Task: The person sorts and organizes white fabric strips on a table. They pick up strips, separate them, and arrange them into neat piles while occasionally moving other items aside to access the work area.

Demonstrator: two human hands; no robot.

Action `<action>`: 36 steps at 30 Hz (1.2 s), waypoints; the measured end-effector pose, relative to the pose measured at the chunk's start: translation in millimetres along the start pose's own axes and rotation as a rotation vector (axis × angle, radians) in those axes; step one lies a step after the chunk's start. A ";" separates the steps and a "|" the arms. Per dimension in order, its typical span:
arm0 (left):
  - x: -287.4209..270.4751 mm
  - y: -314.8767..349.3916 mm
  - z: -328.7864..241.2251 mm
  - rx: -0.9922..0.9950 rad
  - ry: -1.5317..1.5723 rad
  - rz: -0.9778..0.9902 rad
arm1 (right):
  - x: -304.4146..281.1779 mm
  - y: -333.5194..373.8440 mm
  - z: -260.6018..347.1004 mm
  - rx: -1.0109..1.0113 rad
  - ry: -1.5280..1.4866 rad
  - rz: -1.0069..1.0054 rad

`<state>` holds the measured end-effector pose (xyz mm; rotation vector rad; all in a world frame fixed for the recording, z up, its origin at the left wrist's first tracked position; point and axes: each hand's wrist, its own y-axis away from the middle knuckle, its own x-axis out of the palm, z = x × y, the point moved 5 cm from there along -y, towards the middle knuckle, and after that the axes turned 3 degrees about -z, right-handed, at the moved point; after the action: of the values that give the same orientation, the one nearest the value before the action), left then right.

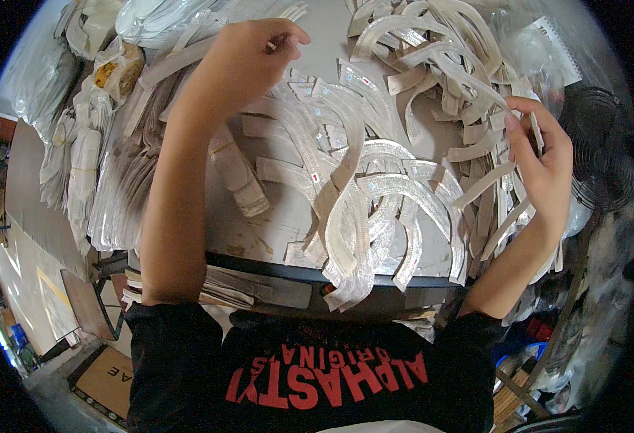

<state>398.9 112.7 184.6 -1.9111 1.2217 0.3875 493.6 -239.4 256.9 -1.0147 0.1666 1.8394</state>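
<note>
My right hand (544, 162) is at the right side of the table, thumb and forefinger pinched on the end of a curved strip (470, 78), pale grey-beige. That strip arches back over a tangled heap of similar strips (421, 54). At the far middle my left hand (263, 54) is raised over the table with its fingers curled in. Something small and pale shows between them, too little to name. Between my arms lies a loose pile of shiny curved strips (346, 180), some bearing small coloured marks, several hanging over the near edge.
Stacked bundles of pale strips (126, 184) line the left side, near a clear bag with yellow contents (115, 71). A banded bundle (238, 173) lies beside my left forearm. A black round fan guard (602, 148) stands right. A cardboard box (108, 382) sits low left.
</note>
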 end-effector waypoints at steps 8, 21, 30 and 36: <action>4.6 -2.9 -3.3 -0.045 -0.079 0.138 | -2.4 0.0 -1.2 -0.042 0.062 -0.020; -12.0 -3.6 9.3 -0.068 -0.086 0.062 | -1.2 -1.0 1.7 -0.051 0.107 -0.027; -22.3 -5.7 17.8 -0.086 0.021 0.002 | -0.4 1.5 2.5 -0.048 0.105 -0.008; -25.7 -2.5 19.8 -0.088 0.023 -0.003 | 3.7 -0.3 1.0 -0.059 0.091 0.026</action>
<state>391.9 144.0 189.6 -1.9968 1.2355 0.4248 492.7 -236.2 255.0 -1.1434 0.1822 1.8319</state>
